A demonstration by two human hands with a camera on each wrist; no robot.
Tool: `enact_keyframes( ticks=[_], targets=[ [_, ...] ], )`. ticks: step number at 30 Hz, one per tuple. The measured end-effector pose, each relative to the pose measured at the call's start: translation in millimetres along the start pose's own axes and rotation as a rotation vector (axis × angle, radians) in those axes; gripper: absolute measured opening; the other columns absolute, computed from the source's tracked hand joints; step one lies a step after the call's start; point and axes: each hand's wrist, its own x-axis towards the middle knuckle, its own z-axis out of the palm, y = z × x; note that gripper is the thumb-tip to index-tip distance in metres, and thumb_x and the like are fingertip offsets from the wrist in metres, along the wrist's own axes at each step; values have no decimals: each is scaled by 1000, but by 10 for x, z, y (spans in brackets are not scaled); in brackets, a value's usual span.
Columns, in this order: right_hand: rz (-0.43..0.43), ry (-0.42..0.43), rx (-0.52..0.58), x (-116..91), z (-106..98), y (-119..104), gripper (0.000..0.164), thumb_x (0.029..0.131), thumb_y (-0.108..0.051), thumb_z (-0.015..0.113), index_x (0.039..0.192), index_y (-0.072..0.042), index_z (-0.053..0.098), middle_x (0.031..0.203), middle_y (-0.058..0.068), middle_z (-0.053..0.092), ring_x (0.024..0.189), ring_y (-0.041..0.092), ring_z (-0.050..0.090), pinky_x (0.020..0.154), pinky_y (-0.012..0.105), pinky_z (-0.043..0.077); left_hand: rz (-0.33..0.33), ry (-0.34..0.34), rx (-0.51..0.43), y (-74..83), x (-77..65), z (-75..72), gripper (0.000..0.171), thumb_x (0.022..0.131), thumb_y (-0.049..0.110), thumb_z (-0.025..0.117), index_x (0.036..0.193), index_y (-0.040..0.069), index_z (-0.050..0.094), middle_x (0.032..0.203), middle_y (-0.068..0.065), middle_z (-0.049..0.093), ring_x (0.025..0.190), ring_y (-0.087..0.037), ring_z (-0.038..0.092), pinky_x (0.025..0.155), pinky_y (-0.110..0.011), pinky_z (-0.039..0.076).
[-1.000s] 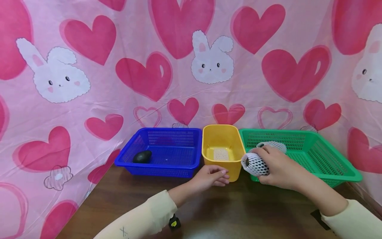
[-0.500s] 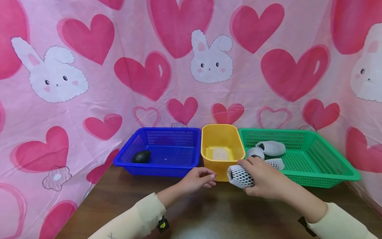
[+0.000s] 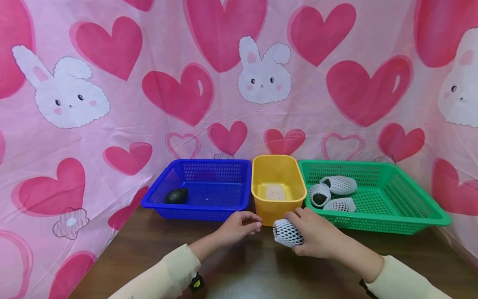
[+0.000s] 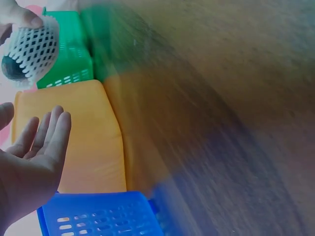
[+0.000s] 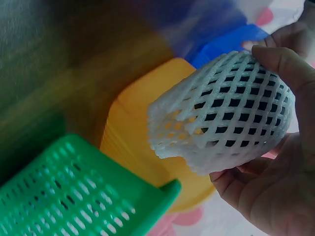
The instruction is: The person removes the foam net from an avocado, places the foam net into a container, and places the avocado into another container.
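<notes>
My right hand grips an avocado in a white foam net in front of the yellow bin. In the right wrist view, dark skin shows through the mesh of the netted avocado, and the net's loose end sticks out past the fruit. My left hand holds nothing; its fingers are loosely extended beside the bin's front, a short gap from the net. A bare dark avocado lies in the blue basket. Several netted avocados lie at the left of the green basket.
The three containers stand side by side along the back of the brown wooden table. An empty foam net lies inside the yellow bin. Behind everything hangs a pink cloth with hearts and rabbits.
My right hand has carried the netted avocado out from over the green basket, left and toward me. My left hand has drawn back slightly to the left.
</notes>
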Motion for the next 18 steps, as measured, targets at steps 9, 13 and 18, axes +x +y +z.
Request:
enact_keyframes(
  ticks=[9,13,18],
  targets=[
    [27,-35,21,100,219,-21,72,64,-36,89,124,-12,55,109,1,54,99,21,49,91,47,48,-26,-5,86,-84,-52,-45,26,92,18,69,108,-2,68,90,-1,68,87,-34,66,77,-45,55],
    [1,-46,16,129,294,-29,71,64,-38,89,122,-12,56,106,1,54,96,21,49,88,45,49,-7,-24,103,-119,-66,-42,25,91,17,69,107,-3,68,90,-1,68,84,-31,66,73,-35,55],
    [-13,-72,-8,155,368,-55,69,64,-41,88,118,-12,56,99,0,53,89,18,47,81,41,49,-4,-42,123,-144,-77,-24,23,91,16,68,106,-1,69,89,1,67,76,-18,63,68,-27,53]
  ],
)
